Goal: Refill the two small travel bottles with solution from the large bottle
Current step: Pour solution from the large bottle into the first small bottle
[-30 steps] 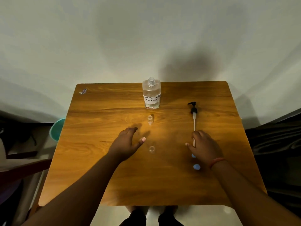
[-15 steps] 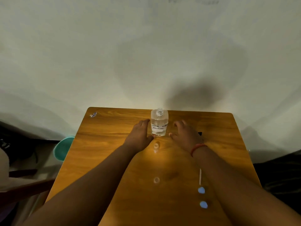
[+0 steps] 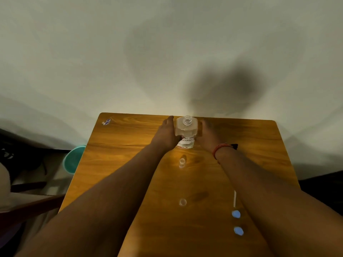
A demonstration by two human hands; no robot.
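Arms stretched forward, left hand point(image 3: 167, 134) and right hand point(image 3: 207, 135) gripping large bottle point(image 3: 186, 129) from both sides

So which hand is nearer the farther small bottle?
Left, narrowly. The left hand grips the big bottle up and left of the small bottle; the right hand grips it up and right, a bit farther off.
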